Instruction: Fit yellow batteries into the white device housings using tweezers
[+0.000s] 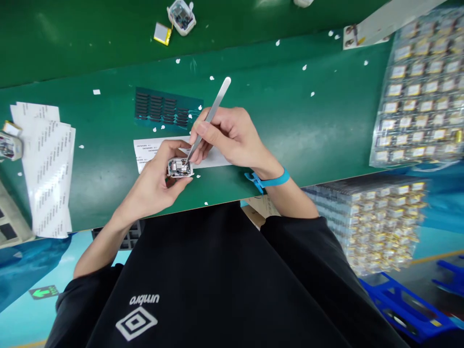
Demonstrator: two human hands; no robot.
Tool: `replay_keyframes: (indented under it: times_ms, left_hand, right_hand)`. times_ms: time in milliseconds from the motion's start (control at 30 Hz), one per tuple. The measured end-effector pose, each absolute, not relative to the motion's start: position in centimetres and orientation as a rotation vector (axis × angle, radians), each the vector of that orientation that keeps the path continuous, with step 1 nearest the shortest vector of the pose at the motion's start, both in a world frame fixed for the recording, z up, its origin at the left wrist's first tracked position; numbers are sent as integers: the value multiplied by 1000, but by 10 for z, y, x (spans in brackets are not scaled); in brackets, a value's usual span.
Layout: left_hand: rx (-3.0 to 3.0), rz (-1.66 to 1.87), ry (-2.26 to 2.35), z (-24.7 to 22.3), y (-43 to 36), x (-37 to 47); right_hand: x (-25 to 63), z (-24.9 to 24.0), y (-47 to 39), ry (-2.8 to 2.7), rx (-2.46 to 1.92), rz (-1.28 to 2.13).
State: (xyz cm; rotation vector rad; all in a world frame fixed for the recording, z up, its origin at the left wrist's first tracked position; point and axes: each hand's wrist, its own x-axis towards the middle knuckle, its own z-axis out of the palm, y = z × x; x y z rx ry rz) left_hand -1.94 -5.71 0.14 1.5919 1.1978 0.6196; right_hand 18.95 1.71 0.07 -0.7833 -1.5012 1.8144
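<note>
2 hands meet above the green bench: the left hand, thumb and fingers partly curled, grips a small device near the bench's front edge; the right hand pinches metal tweezers. The tweezers slant, tip down-left at the device, rounded end up-right. The device's long axis runs left to right, its open side up: white rim, silvery parts, dark circuitry. A printed white sheet lies just beyond it; green surface spreads rightward to a plastic tray.
</note>
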Motion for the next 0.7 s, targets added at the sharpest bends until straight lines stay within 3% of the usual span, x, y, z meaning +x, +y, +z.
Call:
replay_keyframes:
  times_ms: [700]
  left_hand:
    - [1698, 433, 1238, 24, -46, -3]
  right_hand:
    - [188, -1, 13, -1418, -715, 1779]
